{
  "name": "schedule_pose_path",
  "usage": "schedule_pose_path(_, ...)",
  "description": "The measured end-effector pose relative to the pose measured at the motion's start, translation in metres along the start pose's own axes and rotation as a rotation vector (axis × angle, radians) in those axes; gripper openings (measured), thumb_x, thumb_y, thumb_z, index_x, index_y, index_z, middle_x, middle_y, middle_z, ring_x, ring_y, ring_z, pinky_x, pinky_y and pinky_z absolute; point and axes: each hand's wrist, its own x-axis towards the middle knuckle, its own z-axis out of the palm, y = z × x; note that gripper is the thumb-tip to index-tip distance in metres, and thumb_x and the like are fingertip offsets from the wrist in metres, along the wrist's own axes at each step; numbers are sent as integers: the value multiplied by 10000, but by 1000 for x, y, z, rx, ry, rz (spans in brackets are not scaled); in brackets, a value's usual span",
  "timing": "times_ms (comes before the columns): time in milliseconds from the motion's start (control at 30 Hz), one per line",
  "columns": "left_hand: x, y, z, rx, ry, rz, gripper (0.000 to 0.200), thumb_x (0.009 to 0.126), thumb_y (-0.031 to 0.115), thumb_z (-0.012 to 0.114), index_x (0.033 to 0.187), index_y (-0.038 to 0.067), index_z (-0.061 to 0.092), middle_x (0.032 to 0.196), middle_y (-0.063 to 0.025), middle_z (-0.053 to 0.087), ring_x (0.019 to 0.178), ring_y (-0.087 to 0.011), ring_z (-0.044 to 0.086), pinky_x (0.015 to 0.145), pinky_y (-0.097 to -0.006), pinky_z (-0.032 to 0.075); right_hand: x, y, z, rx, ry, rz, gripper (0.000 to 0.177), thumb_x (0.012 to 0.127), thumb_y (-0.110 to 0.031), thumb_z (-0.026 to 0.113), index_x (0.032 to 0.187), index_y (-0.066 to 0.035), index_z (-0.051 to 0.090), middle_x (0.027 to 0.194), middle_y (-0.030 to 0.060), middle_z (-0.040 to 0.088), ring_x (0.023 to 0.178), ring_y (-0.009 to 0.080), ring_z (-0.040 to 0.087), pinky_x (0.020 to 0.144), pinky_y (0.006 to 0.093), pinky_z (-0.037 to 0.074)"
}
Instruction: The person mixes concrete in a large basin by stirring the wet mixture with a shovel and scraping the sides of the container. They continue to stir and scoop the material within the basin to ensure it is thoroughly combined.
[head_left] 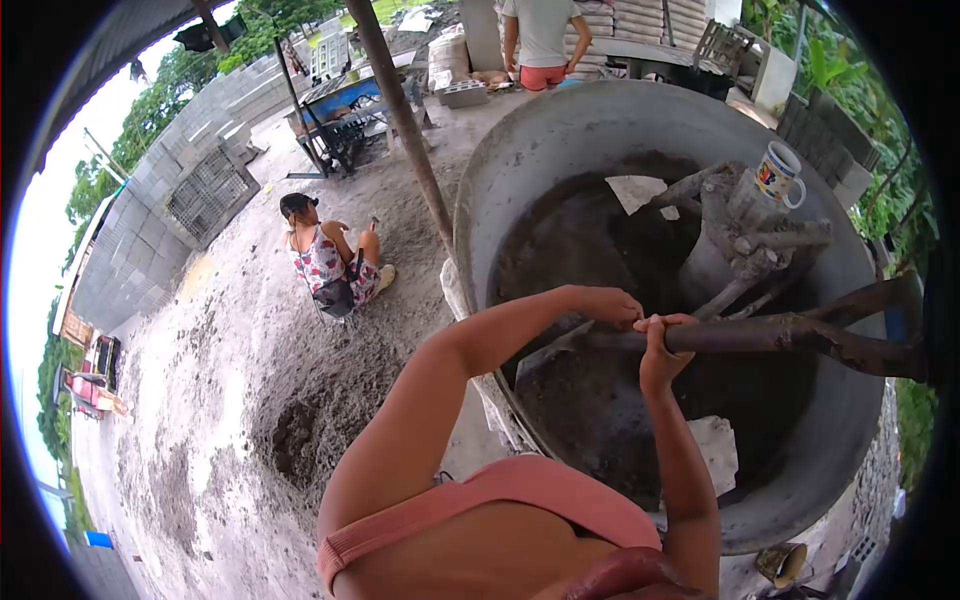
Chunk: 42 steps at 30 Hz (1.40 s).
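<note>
Both of my hands meet above a large round concrete tub. My left hand is closed, its fingers curled at the near side of a thick brown pipe. Right beside it, my right hand is closed too, with the thumb and fingers pinched together. Whatever lies between the fingers is too small to make out. The pipe runs from behind my hands to the tub's right side. Dark wet material lies in the tub, with a broken pale slab near my right forearm.
A branching wooden stump stands in the tub, with a patterned mug on top. A slanting pole rises left of the tub. One person squats on the ground at left; another stands behind the tub. A rusty can lies at lower right.
</note>
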Motion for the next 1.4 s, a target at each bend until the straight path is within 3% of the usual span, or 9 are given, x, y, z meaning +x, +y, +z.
schedule_pose_path(133,31,-22,32,-106,-8,226,375,926,310,346,1042,55,595,944,-114,600,907,-204,574,822,-345,444,2,-3,0,19,-19,15,166,813,61,529,884,-33,412,743,110,578,647,172,604,688,321,516)
schedule_pose_path(333,10,-6,47,-243,-10,73,367,930,310,335,1037,48,569,910,-115,597,877,-217,580,799,-356,454,10,-6,-7,-61,56,140,126,811,20,533,878,-22,436,762,98,550,700,182,575,735,329,487)
schedule_pose_path(467,4,0,51,-279,20,7,363,932,310,328,1033,44,551,887,-116,596,856,-226,584,784,-363,460,11,6,-16,-179,88,6,104,821,-2,539,847,-17,439,741,78,512,683,164,527,715,315,467)
schedule_pose_path(1067,31,9,52,-397,-6,-26,347,943,311,294,1016,23,472,783,-119,588,764,-264,603,716,-396,490,16,4,-20,-269,7,-71,78,822,18,497,784,3,430,707,112,541,667,190,550,708,329,475)
schedule_pose_path(1167,44,12,50,-448,-26,-57,345,945,311,288,1013,20,459,766,-119,586,749,-270,606,705,-401,495,22,9,-32,-20,-68,83,80,778,45,470,805,-9,417,727,123,537,699,204,543,722,335,463)
schedule_pose_path(1267,51,11,41,-513,-35,-122,343,946,312,282,1010,16,446,748,-120,585,733,-277,610,694,-407,500,35,-5,-35,141,-187,209,104,750,7,464,840,-41,444,842,175,562,819,253,536,862,400,387)
schedule_pose_path(1300,47,14,43,-493,-19,-137,343,947,312,280,1009,15,441,743,-120,585,728,-279,611,690,-409,502,41,-11,-38,155,-188,198,144,736,16,463,871,-33,469,881,178,564,854,260,544,867,400,401)
schedule_pose_path(1367,17,51,44,-270,236,-62,280,910,283,373,1000,19,354,673,-134,584,666,-365,613,608,-453,491,48,-30,-33,133,-51,246,164,761,-4,497,925,-2,501,906,176,569,866,252,560,866,380,422)
schedule_pose_path(1400,47,27,54,-62,315,8,291,874,259,438,1001,14,344,684,-159,590,688,-384,612,609,-459,483,50,-41,-28,75,71,281,165,779,-25,520,938,15,509,913,168,570,866,242,566,861,366,433)
